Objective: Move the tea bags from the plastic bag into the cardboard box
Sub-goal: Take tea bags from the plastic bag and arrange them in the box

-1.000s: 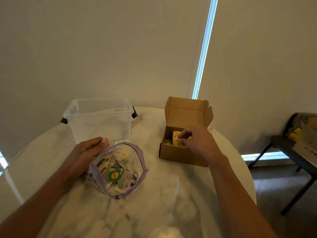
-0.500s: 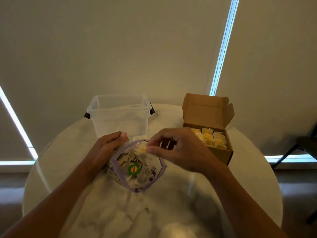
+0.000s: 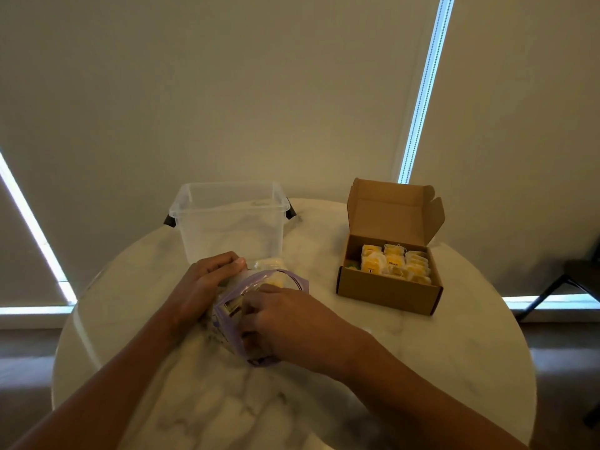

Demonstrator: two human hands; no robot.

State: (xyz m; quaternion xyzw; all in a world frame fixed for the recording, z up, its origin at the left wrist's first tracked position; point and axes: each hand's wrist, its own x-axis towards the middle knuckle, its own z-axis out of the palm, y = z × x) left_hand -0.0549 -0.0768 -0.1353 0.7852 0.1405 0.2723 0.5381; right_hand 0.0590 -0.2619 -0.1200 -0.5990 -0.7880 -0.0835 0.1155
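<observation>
A clear plastic bag (image 3: 227,315) with a purple zip rim lies open in the middle of the round table. My left hand (image 3: 207,280) grips the bag's far left rim and holds its mouth open. My right hand (image 3: 282,316) reaches into the bag's mouth; its fingertips are hidden inside, so I cannot tell what they hold. Tea bags inside the bag are mostly covered by that hand. To the right stands an open cardboard box (image 3: 386,292), lid flipped up, with several yellow tea bags (image 3: 394,264) lined up inside.
An empty clear plastic bin (image 3: 198,228) with black handles stands just behind the bag. The white marble table (image 3: 406,345) has its round edge close on the right. A dark chair (image 3: 578,277) stands at the far right on the floor.
My right hand left the cardboard box, crossed to the left and went down into the plastic bag. The view shifted, so the box now shows its rows of tea bags.
</observation>
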